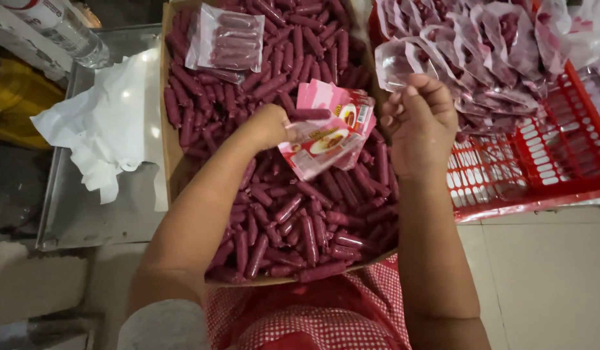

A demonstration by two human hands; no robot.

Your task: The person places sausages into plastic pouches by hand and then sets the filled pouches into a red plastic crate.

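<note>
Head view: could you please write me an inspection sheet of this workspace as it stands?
Surface: steel table at the left, partly under a cardboard tray.
Job's things: tray heaped with dark red sausages; pink printed pouches held over them; one sausage at the pouch mouth.
Clutter: sealed clear pack of sausages on the heap; white crumpled sheet; clear plastic bottle.
Grippers: left hand grips the pouches and sausage; right hand loosely curled beside the pouches, whether it holds anything cannot be told.
Cables: nothing seen.
Surroundings: red plastic crate holding filled clear packs; tiled floor; red checked apron.
</note>
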